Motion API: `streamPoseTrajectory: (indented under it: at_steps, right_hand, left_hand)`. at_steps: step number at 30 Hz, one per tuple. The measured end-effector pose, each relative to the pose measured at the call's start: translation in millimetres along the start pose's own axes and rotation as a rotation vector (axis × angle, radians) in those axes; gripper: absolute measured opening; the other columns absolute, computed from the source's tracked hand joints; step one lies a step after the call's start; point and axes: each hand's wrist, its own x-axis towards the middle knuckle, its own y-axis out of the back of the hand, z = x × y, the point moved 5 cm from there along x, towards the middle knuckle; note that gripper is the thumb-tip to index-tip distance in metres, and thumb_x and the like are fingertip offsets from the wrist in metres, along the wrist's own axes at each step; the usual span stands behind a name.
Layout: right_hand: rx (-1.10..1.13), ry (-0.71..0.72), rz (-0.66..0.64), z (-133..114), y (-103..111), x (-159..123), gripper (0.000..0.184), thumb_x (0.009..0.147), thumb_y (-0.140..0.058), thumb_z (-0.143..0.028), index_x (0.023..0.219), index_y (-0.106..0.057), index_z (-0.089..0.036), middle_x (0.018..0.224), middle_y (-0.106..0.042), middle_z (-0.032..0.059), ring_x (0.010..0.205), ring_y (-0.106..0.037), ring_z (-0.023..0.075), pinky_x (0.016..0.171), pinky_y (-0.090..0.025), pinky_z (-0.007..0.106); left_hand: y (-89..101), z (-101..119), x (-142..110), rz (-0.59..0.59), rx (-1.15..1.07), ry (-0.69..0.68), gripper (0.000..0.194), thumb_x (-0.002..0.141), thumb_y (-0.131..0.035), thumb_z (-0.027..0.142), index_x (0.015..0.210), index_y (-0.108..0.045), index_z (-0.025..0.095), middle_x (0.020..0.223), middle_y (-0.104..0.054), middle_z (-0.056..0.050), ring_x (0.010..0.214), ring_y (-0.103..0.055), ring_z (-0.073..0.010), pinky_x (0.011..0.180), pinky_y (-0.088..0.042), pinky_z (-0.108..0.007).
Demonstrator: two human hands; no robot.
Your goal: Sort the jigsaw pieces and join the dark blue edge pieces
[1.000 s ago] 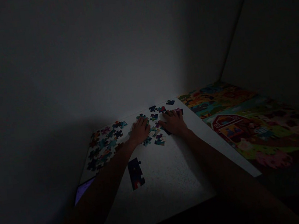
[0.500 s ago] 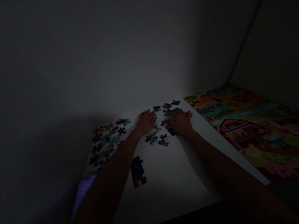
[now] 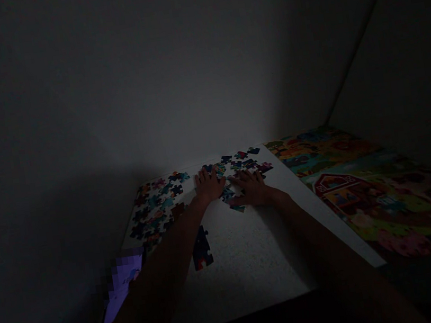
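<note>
My left hand (image 3: 208,186) lies flat with fingers spread over jigsaw puzzle pieces on a white board (image 3: 246,264). To its right my right hand (image 3: 252,187) is spread too, palm down, partly covering more pieces. Beyond the fingers several dark and colourful puzzle pieces (image 3: 249,163) lie loose. One piece (image 3: 237,208) shows below my right hand. Nearer to me, beside my left forearm, a dark joined strip of pieces (image 3: 201,249) has an orange-red spot at its lower end. What the palms cover is hidden.
Many loose puzzle pieces (image 3: 157,204) crowd the board's left side. Right of the board lies a colourful farm-picture mat (image 3: 365,199). A lit, partly pixelated purple screen (image 3: 123,287) is at the lower left. A wall (image 3: 196,78) rises behind.
My right hand has moved left and a little toward me, uncovering pieces at the upper right. My left hand has slid slightly nearer, and pieces beyond it now show.
</note>
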Motion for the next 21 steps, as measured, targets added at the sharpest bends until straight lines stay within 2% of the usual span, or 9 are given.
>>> streamPoseTrajectory:
  at_steps: [2,6,10,11,13,15,17,19,21]
  right_hand:
    - [-0.020,0.006,0.010,-2.0,-1.5,0.5,0.090,0.081,-0.046,-0.078,0.154,-0.025,-0.029,0.162,-0.017,0.0109,0.149,-0.007,0.0364,0.117,-0.003,0.060]
    - [-0.033,-0.061,0.163,-0.5,2.6,5.3,0.067,0.094,-0.034,-0.065,0.149,-0.038,-0.026,0.159,-0.029,0.0108,0.148,-0.017,0.0332,0.117,-0.006,0.058]
    - [-0.008,-0.237,0.296,7.0,7.6,10.7,0.059,0.098,-0.030,-0.055,0.146,-0.044,-0.023,0.156,-0.034,0.0145,0.146,-0.021,0.0352,0.115,-0.010,0.062]
    - [-0.004,-0.292,0.323,9.8,8.7,11.8,0.059,0.099,-0.029,-0.053,0.145,-0.044,-0.021,0.155,-0.035,0.0162,0.146,-0.022,0.0358,0.114,-0.011,0.063]
    - [0.003,-0.342,0.347,12.9,9.6,14.4,0.059,0.099,-0.031,-0.053,0.145,-0.044,-0.019,0.154,-0.035,0.0184,0.145,-0.022,0.0374,0.113,-0.012,0.065]
    - [0.009,-0.246,0.318,9.5,8.4,17.9,0.061,0.097,-0.034,-0.058,0.144,-0.046,-0.021,0.154,-0.036,0.0174,0.145,-0.022,0.0371,0.113,-0.010,0.066]
    - [0.021,-0.055,0.260,1.2,6.2,19.1,0.060,0.096,-0.034,-0.061,0.142,-0.048,-0.025,0.153,-0.038,0.0132,0.144,-0.026,0.0331,0.115,-0.008,0.063]
    - [0.027,0.073,0.221,-4.1,5.4,16.0,0.058,0.095,-0.036,-0.062,0.140,-0.051,-0.029,0.153,-0.040,0.0096,0.144,-0.028,0.0309,0.116,-0.006,0.060]
    - [0.010,0.045,0.220,-0.5,7.2,11.7,0.065,0.090,-0.042,-0.068,0.141,-0.050,-0.028,0.155,-0.036,0.0106,0.146,-0.021,0.0353,0.115,-0.003,0.062]
  left_hand:
    - [-1.9,3.7,4.7,-0.011,-0.006,-0.070,0.070,0.099,-0.021,0.053,0.154,-0.018,0.011,0.159,-0.019,-0.021,0.147,-0.014,-0.0374,0.116,-0.015,-0.058]
    - [-0.7,-0.7,-0.5,-0.061,-0.026,-0.309,0.057,0.101,-0.027,0.048,0.153,-0.024,0.026,0.161,-0.020,-0.007,0.149,-0.013,-0.0237,0.119,-0.015,-0.042]
    - [3.8,-14.9,-9.3,-0.075,-0.033,-0.422,0.050,0.102,-0.029,0.042,0.151,-0.030,0.031,0.161,-0.022,0.000,0.149,-0.015,-0.0155,0.119,-0.013,-0.033]
    - [4.3,-18.5,-9.3,-0.066,-0.032,-0.411,0.049,0.102,-0.029,0.041,0.151,-0.031,0.032,0.161,-0.023,0.000,0.148,-0.016,-0.0159,0.119,-0.014,-0.034]
    - [4.5,-24.5,-5.8,-0.031,-0.025,-0.335,0.051,0.102,-0.027,0.041,0.151,-0.029,0.027,0.160,-0.025,-0.005,0.148,-0.018,-0.0217,0.119,-0.016,-0.042]
    - [3.2,-26.3,0.1,0.014,-0.018,-0.228,0.055,0.102,-0.026,0.043,0.151,-0.029,0.019,0.159,-0.025,-0.014,0.148,-0.017,-0.0308,0.117,-0.018,-0.053]
    - [0.3,-21.2,4.8,0.044,-0.017,-0.152,0.058,0.101,-0.026,0.044,0.151,-0.029,0.014,0.158,-0.026,-0.020,0.147,-0.017,-0.0363,0.115,-0.020,-0.058]
    - [-3.2,-11.5,5.0,0.050,-0.024,-0.125,0.058,0.101,-0.025,0.044,0.150,-0.030,0.013,0.157,-0.028,-0.020,0.146,-0.020,-0.0368,0.114,-0.022,-0.057]
    - [-5.8,-3.2,-0.8,0.045,-0.032,-0.126,0.056,0.101,-0.026,0.044,0.150,-0.031,0.015,0.157,-0.029,-0.019,0.146,-0.022,-0.0361,0.114,-0.023,-0.056]
